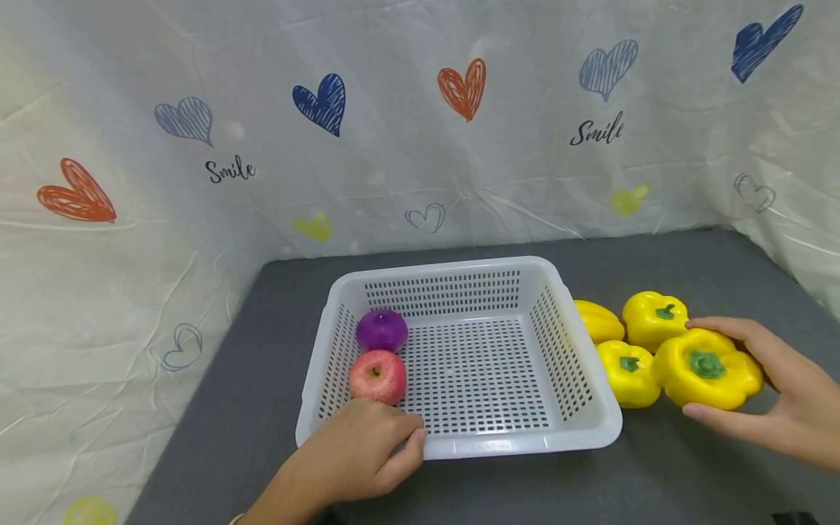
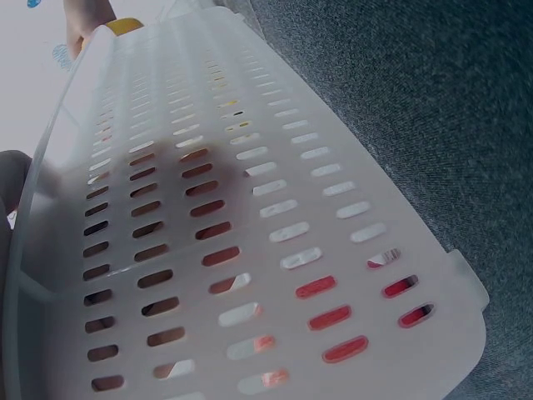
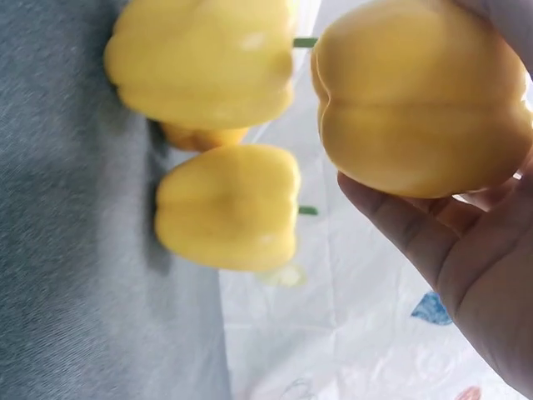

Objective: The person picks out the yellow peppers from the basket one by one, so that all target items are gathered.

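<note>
My right hand (image 1: 781, 397) grips a yellow bell pepper (image 1: 676, 368) between thumb and fingers. The right wrist view shows that held pepper (image 3: 425, 100) raised off the table, with two more behind it. At the near-left side of a white perforated plastic basket (image 1: 512, 443), my left hand (image 1: 364, 456) holds the rim, fingers curled over it. Inside the basket, a red apple (image 1: 378, 377) sits just beyond those fingers, with a round purple onion-like vegetable (image 1: 382, 330) behind it. From the left wrist, the basket's slotted outer wall (image 2: 275, 183) fills most of the view.
Right of the basket stand two yellow bell peppers, one farther back (image 1: 650, 328) and one nearer (image 1: 620, 383), close to the basket wall. A longer ribbed yellow item (image 1: 600, 324) lies partly hidden behind the rim. A white heart-printed sheet (image 1: 394, 168) hangs behind the dark grey table (image 1: 216, 430).
</note>
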The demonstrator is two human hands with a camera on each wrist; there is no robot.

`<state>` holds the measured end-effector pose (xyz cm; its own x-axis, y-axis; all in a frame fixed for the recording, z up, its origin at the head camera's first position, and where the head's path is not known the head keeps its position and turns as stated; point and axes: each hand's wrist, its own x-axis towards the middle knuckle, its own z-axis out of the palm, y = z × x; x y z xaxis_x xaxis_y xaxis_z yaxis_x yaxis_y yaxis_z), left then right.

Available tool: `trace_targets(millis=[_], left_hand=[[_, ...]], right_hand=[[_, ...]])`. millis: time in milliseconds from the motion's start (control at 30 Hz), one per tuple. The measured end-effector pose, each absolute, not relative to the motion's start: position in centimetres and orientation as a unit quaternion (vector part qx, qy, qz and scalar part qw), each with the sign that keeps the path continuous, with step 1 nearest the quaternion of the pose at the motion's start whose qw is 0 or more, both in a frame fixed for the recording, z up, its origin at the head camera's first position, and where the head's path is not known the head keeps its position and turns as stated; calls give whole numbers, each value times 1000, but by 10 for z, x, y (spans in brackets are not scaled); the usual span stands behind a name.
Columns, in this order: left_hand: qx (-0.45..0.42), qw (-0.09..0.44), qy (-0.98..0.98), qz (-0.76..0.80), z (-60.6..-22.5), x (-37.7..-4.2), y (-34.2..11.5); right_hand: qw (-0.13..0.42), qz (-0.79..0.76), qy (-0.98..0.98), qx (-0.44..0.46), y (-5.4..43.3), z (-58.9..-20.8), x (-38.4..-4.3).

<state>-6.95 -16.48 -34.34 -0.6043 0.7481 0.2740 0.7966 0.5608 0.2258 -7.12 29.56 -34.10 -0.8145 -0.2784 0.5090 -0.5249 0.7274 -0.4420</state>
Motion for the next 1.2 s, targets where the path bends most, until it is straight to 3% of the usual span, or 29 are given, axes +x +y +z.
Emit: trace_targets(millis=[500, 767, 1200], left_hand=[[-437, 73, -881, -165, -343, -69, -165], [-439, 82, -880, -163, -344, -69, -165], [-435, 68, -883, -165, -343, -69, -165]], right_hand=[[221, 297, -916, 153, 308, -366, -81], [181, 296, -933, 99, 315, -379, -85], [171, 302, -933, 95, 318, -392, -90]])
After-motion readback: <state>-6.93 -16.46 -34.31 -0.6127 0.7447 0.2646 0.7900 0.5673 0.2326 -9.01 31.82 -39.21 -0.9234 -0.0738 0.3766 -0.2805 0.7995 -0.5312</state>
